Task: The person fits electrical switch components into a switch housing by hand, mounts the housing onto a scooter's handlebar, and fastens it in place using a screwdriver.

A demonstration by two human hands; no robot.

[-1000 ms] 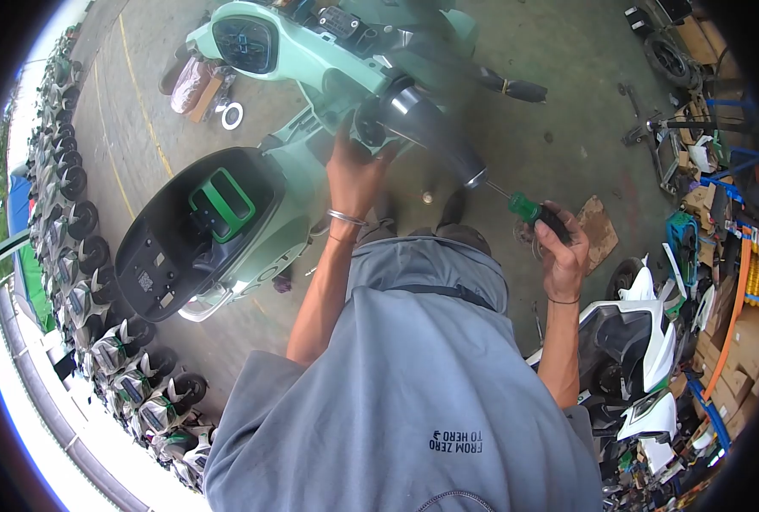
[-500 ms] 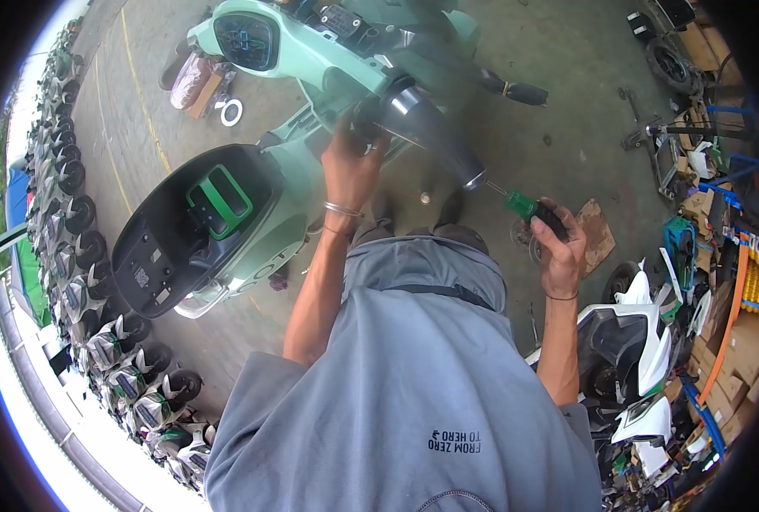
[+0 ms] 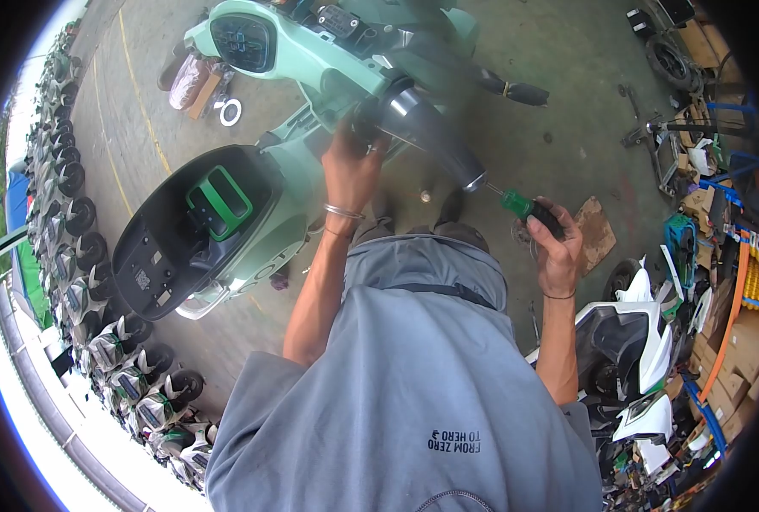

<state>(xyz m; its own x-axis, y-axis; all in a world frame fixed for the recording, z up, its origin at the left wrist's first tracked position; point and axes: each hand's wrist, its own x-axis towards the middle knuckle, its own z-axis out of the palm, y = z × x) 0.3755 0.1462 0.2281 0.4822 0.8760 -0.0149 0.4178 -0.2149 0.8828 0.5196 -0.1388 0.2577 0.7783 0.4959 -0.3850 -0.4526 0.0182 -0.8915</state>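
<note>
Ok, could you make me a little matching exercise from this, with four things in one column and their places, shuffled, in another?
Things:
1. Screwdriver
2. White ring
3. Green handle
4. Bracelet

Places:
A. On the floor
B. Around the left wrist
C. In the right hand
D. Inside the scooter's open compartment

Right pairs: 1-C, 2-A, 3-D, 4-B

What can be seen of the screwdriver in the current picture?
The screwdriver has a handle that is glossy green, perhaps plastic, toward the shaft and dark toward the back, where the fingers of the right hand grip it. A thin, metallic-looking shaft slants up and to the left in the picture, in line with the dark handlebar grip, and meets its silver end. The tip is out of sight, so whether it sits in a screw cannot be told.
</note>
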